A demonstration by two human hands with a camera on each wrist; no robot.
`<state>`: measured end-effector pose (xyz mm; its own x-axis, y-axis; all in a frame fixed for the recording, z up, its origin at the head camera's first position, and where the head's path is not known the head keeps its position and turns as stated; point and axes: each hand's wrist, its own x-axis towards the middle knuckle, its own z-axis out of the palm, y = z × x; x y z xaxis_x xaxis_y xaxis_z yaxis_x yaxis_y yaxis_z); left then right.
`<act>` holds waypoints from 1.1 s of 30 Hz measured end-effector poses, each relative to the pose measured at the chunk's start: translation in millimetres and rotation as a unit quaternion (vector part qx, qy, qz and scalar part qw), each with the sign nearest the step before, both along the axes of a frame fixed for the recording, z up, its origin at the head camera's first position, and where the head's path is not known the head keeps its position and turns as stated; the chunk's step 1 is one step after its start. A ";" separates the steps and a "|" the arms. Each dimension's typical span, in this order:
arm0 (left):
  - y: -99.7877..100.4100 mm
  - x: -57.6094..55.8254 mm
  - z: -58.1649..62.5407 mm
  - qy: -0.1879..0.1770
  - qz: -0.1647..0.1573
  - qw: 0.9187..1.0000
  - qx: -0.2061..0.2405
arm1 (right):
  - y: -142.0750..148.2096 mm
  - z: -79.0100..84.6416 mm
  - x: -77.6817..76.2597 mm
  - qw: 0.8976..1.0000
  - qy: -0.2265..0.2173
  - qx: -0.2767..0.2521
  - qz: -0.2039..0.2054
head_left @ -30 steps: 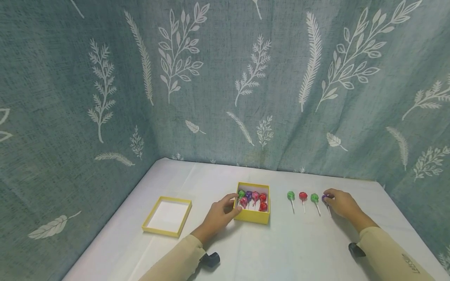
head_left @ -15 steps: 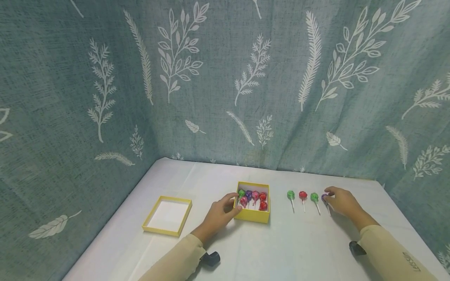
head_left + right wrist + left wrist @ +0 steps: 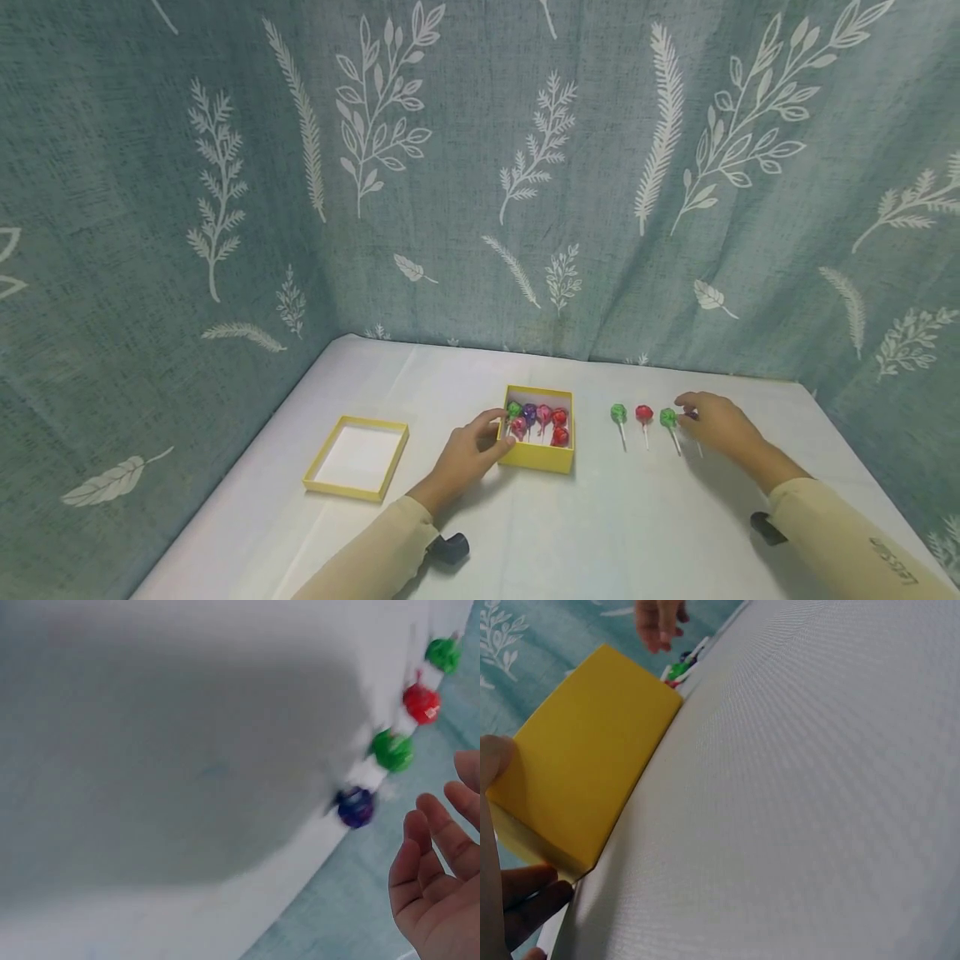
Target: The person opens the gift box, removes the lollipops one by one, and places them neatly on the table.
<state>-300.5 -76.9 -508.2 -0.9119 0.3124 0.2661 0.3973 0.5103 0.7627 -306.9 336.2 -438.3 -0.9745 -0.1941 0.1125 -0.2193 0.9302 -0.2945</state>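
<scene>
A yellow box without its lid holds several wrapped lollipops in green, purple, pink and red. My left hand grips its left side, thumb near the front corner and fingers around the side. To the right, a row of lollipops lies on the table: green, red, green and purple. Over the purple one hovers my right hand, hiding most of it in the head view. The right wrist view shows its fingers loosely bent, apart from the candy, with nothing between them.
A yellow box lid lies inside-up at the left of the white table. Behind and to the left hangs a blue-green curtain with white leaf prints.
My right hand has come off the purple lollipop and shifted slightly up and left toward the second green one. My left hand stays on the box.
</scene>
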 end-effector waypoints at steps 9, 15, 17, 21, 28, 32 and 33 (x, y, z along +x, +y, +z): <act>-1.9 -2.2 -1.5 -0.001 -0.003 1.000 0.003 | -46.9 9.6 1.8 0.998 0.012 -0.024 0.048; -0.3 -2.0 -0.9 -0.004 -0.004 1.000 0.002 | -74.7 16.0 -3.3 0.998 0.004 -0.019 0.061; 0.3 -1.2 -0.6 -0.006 -0.001 1.000 0.002 | -84.2 19.5 -5.8 0.998 -0.009 -0.007 0.060; 1.8 0.2 1.4 -0.004 0.003 1.000 0.000 | -101.1 25.3 -12.4 0.998 -0.017 0.019 0.059; 1.3 1.1 2.2 -0.004 0.005 1.000 -0.001 | -128.5 29.9 -17.3 0.997 -0.025 0.033 0.065; 1.1 2.3 2.7 -0.008 0.002 1.000 0.005 | -144.4 31.5 -18.8 0.996 -0.019 0.034 0.076; 1.4 2.4 2.9 -0.009 0.001 1.000 0.005 | -148.4 32.1 -18.7 0.996 -0.020 0.031 0.077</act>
<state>-298.1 -75.5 -505.2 -0.9172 0.3079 0.2531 0.3827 0.5034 0.7746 -325.6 187.8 -406.2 -0.9364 -0.3463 0.0570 -0.3492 0.9035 -0.2484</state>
